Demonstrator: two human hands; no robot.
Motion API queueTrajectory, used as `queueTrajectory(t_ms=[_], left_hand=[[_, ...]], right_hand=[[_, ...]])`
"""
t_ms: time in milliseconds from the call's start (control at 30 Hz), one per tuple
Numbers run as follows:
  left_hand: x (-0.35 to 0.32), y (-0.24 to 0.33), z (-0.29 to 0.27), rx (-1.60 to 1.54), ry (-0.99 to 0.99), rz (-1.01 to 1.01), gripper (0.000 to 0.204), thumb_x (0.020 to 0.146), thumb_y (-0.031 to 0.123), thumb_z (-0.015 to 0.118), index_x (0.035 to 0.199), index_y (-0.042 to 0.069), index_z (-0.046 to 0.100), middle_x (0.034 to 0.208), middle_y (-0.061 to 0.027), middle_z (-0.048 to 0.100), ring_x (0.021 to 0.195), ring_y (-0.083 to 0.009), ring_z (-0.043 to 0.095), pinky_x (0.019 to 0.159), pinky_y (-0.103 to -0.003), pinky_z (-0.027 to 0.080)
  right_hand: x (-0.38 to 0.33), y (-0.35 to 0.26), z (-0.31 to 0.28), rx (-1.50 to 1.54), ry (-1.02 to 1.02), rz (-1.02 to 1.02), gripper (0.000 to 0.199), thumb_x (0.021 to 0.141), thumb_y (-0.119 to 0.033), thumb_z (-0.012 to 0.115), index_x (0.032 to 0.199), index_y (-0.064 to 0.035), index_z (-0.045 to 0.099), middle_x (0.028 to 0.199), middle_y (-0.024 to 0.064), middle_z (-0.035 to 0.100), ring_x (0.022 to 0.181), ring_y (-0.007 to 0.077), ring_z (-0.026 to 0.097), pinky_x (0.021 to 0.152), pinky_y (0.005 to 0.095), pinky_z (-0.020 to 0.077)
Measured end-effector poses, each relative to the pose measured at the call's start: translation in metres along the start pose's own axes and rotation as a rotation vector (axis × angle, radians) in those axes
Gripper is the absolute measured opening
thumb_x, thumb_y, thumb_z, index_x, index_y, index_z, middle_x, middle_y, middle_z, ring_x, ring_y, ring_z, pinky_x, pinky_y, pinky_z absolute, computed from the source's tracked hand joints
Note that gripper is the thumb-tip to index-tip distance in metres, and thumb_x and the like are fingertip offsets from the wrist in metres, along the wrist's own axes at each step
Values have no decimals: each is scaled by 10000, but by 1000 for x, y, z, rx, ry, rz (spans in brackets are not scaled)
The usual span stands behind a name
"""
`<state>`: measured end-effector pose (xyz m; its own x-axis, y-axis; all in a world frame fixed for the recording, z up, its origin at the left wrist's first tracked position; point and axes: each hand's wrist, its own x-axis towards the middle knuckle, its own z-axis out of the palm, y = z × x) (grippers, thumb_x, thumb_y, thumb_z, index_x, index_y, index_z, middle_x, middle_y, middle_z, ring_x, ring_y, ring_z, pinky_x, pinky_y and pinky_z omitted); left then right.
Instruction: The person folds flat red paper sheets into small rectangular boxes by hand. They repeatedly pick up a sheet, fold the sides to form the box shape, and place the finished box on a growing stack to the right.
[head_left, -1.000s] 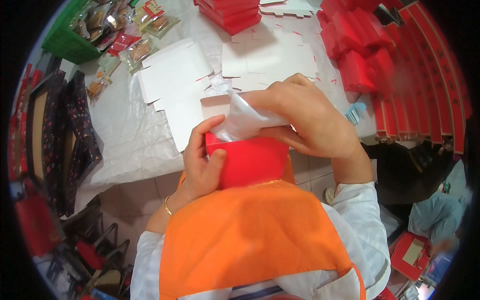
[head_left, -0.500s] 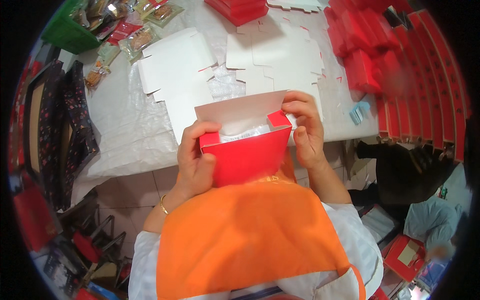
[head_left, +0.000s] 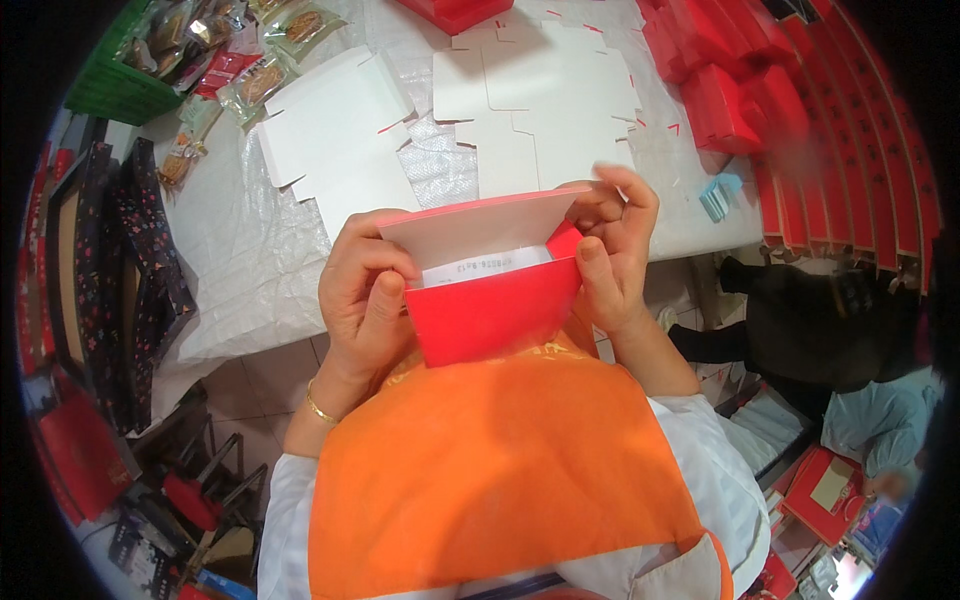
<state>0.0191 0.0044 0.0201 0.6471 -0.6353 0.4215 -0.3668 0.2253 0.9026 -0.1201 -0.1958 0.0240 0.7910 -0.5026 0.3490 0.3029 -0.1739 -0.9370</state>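
In front of my apron I hold a small red cardboard box (head_left: pixel 495 318) with its top open. Its lid flap (head_left: pixel 490 228) stands up at the far side, white on the inside. A pale printed surface (head_left: pixel 485 268) shows within the opening; what it belongs to I cannot make out. My left hand (head_left: pixel 365 295) grips the left end, thumb on the near edge and fingers bent behind. At the right end, my right hand (head_left: pixel 615 250) has its thumb at the near corner and fingers at the lid, with the index finger raised. A red side flap (head_left: pixel 563 243) slants inward beside it.
Flat white box blanks (head_left: pixel 340 130) lie on the table beyond my hands. A green basket (head_left: pixel 120 85) of wrapped snacks stands far left. Red boxes (head_left: pixel 735 105) are heaped at the far right, by long red strips (head_left: pixel 860 150). A light-blue object (head_left: pixel 718 197) sits near the right edge.
Both red end flaps, raised before, have gone down into the opening; the left one no longer shows. The lid flap leans more toward me, and my right index finger has lifted.
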Motion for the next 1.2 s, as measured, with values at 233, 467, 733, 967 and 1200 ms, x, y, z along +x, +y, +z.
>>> queueTrajectory(t_ms=[233, 467, 733, 967, 1200], left_hand=[[-3, 11, 6, -56, 29, -87, 407, 1026, 371, 562, 973, -24, 640, 1191, -202, 657, 983, -207, 638, 873, -321, 506], [-6, 5, 12, -82, 127, -39, 420, 1014, 377, 587, 1137, -23, 625, 1157, -193, 675, 1028, -248, 664, 894, -339, 525], [4, 6, -7, 161, -52, 100, 390, 1045, 361, 523, 1167, 2, 617, 1144, -172, 684, 1021, -271, 662, 894, -363, 518], [25, 27, -19, 186, -230, -24, 227, 974, 99, 533, 1079, -12, 701, 1118, -156, 695, 983, -223, 667, 836, -310, 516], [32, 34, -22, 69, -292, -211, 229, 953, 52, 530, 1058, -5, 726, 1112, -143, 687, 913, -154, 638, 743, -249, 493]], right_hand=[[4, 11, -7, -139, -122, -100, 341, 1030, -307, 563, 1142, 14, 585, 1074, 123, 638, 966, 182, 612, 844, 320, 499], [3, 8, 4, -156, -57, -182, 295, 1016, -260, 580, 1041, 27, 641, 1001, 138, 666, 895, 210, 640, 790, 311, 514], [4, -10, 2, -250, -58, -130, 205, 898, 21, 553, 1061, 45, 676, 1002, 151, 688, 895, 228, 662, 797, 322, 530], [-5, -9, 6, -187, -25, -102, 279, 882, 30, 462, 1065, 63, 669, 1048, 185, 699, 946, 262, 677, 858, 350, 534], [-15, -2, 19, 39, 67, -15, 270, 942, -29, 411, 1039, 69, 643, 1114, 226, 680, 1031, 268, 652, 921, 371, 514]])
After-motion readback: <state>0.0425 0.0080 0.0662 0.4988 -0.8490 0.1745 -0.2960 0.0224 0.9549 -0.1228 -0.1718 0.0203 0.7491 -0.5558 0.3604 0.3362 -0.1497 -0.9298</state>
